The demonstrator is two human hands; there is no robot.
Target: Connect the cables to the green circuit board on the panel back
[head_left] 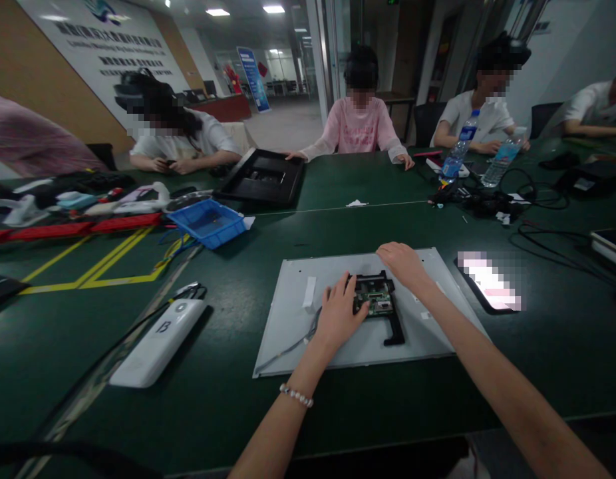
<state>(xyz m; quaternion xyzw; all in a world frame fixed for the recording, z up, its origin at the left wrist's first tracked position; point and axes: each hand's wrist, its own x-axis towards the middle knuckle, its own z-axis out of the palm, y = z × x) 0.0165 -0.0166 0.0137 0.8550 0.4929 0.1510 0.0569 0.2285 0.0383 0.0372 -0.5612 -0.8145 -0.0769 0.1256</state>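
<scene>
The grey panel (288, 313) lies flat on the green table (228, 332) before me, its long axis running left to right. On it, a black bracket (396, 329) holds a circuit board (381, 303), one leg pointing towards me. My left hand (338, 311) spreads over their left side; my right hand (402, 266) bends at the far edge, whether gripping I cannot tell.

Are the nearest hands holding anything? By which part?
Can't tell; the left hand is on the black frame's left side, the right hand at the grey panel's far edge.
</scene>
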